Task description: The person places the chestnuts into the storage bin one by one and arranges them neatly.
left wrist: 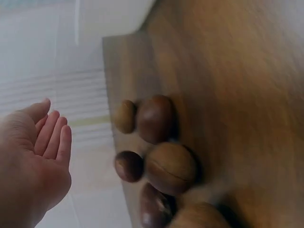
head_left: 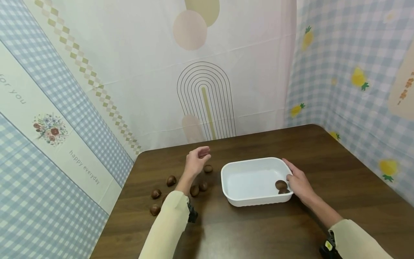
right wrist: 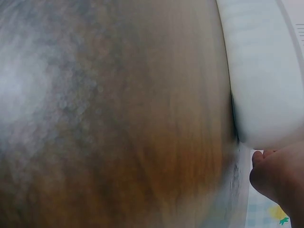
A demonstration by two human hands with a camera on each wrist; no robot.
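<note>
My left hand [head_left: 195, 162] is raised over the left half of the table, fingers gently bent and nothing in its palm in the left wrist view. Around and below it lie several brown chestnuts [head_left: 171, 180]; one chestnut [head_left: 208, 168] is just beyond the wrist, nearest the hand. With my right hand [head_left: 300, 184] I grip the right end of a white rectangular tray [head_left: 255, 202], the thumb over its rim. Two chestnuts [head_left: 280, 185] lie inside, in the tray's right front corner. The right wrist view shows the tray's outer wall [right wrist: 266, 71], with that hand's fingers partly hidden behind it.
The dark wooden table [head_left: 233, 233] has a rounded back edge against a white patterned cloth [head_left: 258, 72]. Checked blue cloths hang at both sides. My left sleeve [head_left: 168, 219] partly covers a chestnut on the table.
</note>
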